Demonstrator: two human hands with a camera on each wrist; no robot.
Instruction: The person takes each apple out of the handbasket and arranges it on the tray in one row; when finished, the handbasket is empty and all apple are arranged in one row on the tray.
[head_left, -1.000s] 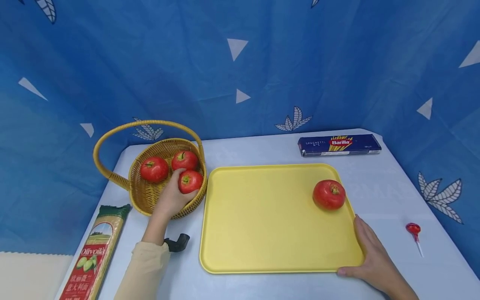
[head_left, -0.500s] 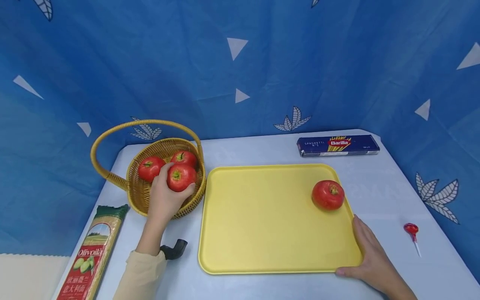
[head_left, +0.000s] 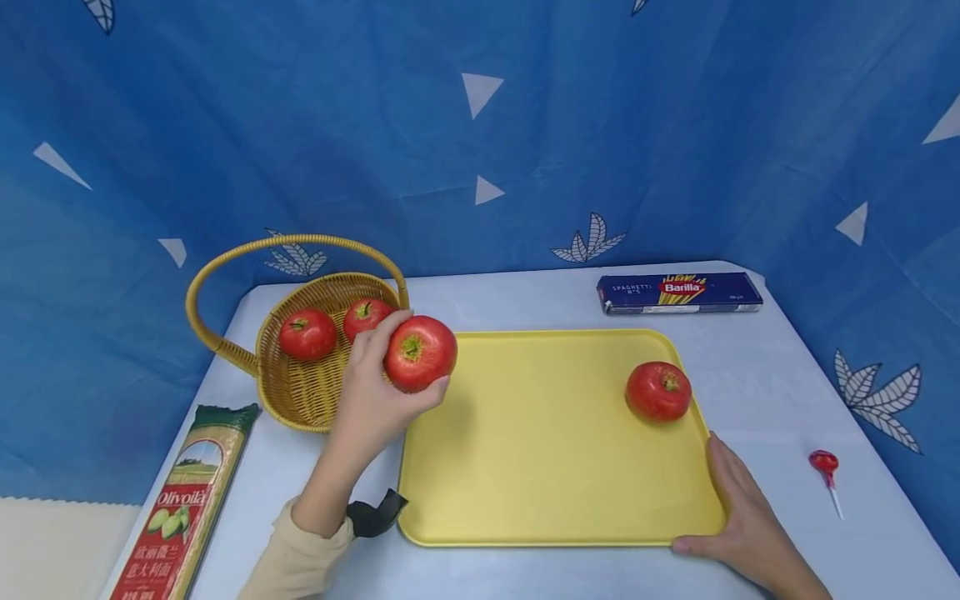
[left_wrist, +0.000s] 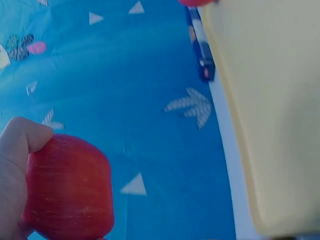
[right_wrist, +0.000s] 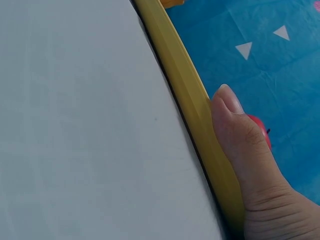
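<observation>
My left hand (head_left: 375, 404) holds a red apple (head_left: 422, 354) in the air, between the basket's right side and the tray's left end. In the left wrist view the thumb lies against the side of this apple (left_wrist: 70, 190). A yellow rectangular tray (head_left: 540, 450) lies on the table, and a second red apple (head_left: 658, 392) rests near its right edge. At the tray's front right corner my right hand (head_left: 750, 521) touches the rim with fairly straight fingers, its thumb (right_wrist: 242, 142) against the outer side. Two more apples, one on the left (head_left: 308, 334), sit in the wicker basket (head_left: 281, 400).
The basket's tall handle (head_left: 300, 239) arches up at the back left. A blue Barilla spaghetti box (head_left: 679, 293) lies behind the tray, a bag of pasta (head_left: 183, 508) at front left. Far right is a red lollipop (head_left: 825, 467). A blue curtain hangs behind the table.
My left hand has lifted the apple out of the basket and carried it right, towards the tray. The right hand stays at the tray's corner.
</observation>
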